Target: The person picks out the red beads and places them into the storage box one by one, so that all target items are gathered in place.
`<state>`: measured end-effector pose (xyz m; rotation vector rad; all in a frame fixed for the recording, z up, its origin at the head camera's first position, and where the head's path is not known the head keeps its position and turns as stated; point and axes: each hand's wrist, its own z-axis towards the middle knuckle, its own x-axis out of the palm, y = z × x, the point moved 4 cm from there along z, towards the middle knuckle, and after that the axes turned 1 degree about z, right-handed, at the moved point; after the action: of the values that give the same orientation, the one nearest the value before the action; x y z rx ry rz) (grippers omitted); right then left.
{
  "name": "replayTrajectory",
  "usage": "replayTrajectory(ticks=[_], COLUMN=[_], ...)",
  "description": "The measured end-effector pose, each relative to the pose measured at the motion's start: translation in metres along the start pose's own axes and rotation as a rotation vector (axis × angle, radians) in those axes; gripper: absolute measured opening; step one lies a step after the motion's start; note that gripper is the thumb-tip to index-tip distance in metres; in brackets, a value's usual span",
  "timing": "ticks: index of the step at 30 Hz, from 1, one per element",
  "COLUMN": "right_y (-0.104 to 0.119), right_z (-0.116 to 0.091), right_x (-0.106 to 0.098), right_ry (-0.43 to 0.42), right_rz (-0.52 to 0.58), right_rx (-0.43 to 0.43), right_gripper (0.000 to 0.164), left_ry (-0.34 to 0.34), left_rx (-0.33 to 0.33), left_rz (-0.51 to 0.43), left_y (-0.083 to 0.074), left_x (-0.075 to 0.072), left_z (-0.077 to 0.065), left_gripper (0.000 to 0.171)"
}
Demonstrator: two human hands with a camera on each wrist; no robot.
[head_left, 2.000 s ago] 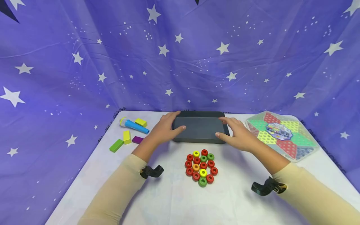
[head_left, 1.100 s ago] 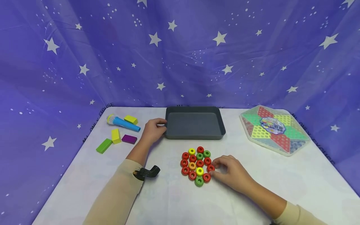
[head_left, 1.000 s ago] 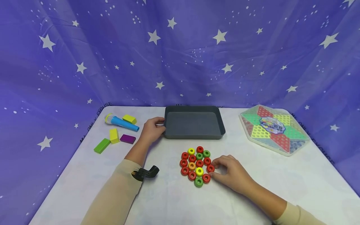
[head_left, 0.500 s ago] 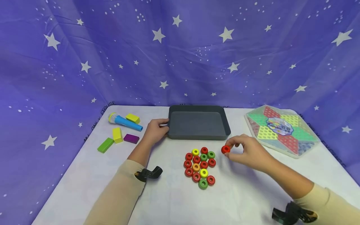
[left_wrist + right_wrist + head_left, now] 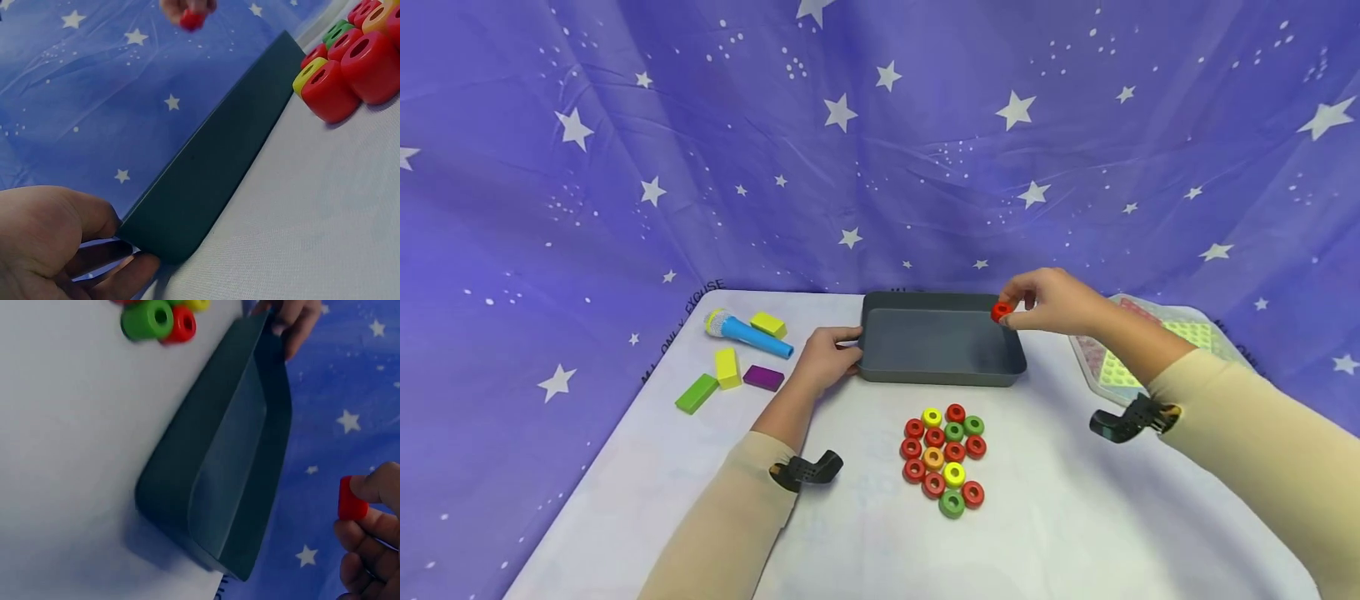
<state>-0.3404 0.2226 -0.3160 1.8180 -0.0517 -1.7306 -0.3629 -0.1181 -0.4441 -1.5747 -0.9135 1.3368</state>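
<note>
My right hand (image 5: pixel 1051 307) pinches a red bead (image 5: pixel 1001 312) between thumb and fingertips, raised over the right end of a dark grey tray (image 5: pixel 940 377). In the right wrist view that red bead (image 5: pixel 352 499) shows side-on, thumb on one face. My left hand (image 5: pixel 826 358) holds the tray's left end, and the left wrist view has its thumb at the rim and other fingers against the corner. Nothing lies on the visible tray floor. A cluster of red, green, yellow and orange beads (image 5: pixel 933 458) sits on the white table in front of the tray.
At left lie a blue toy microphone (image 5: pixel 748 333), two yellow blocks (image 5: pixel 727 368), a green block (image 5: pixel 697 393) and a purple block (image 5: pixel 763 378). A hexagonal game board (image 5: pixel 1120 372) at right is partly hidden by my right arm. A starry purple curtain (image 5: pixel 880 167) hangs behind the table.
My right hand left the tray's right side, took a red bead from the cluster's right edge and lifted it up over the tray. My left hand shifted to the tray's left end and stayed.
</note>
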Motion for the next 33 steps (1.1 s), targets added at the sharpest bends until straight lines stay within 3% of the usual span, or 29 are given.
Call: replayTrajectory(ticks=[9, 16, 26, 33], right_y=[-0.033, -0.053, -0.052, -0.049], right_z=[0.054, 0.08, 0.079, 0.073], right_x=[0.031, 0.052, 0.067, 0.06], right_ry=[0.017, 0.009, 0.069, 0.026], right_rz=[-0.02, -0.15, -0.309, -0.198], right_rx=[0.056, 0.104, 0.159, 0.125], right_gripper=[0.02, 0.02, 0.013, 0.028], left_ry=[0.008, 0.002, 0.008, 0.002], left_rx=[-0.024, -0.022, -0.029, -0.032], left_rz=[-0.048, -0.073, -0.091, -0.084], left_y=[0.007, 0.006, 0.006, 0.006], left_x=[0.008, 0.003, 0.003, 0.002], left_z=[-0.004, -0.005, -0.004, -0.002], left_gripper=[0.047, 0.046, 0.047, 0.048])
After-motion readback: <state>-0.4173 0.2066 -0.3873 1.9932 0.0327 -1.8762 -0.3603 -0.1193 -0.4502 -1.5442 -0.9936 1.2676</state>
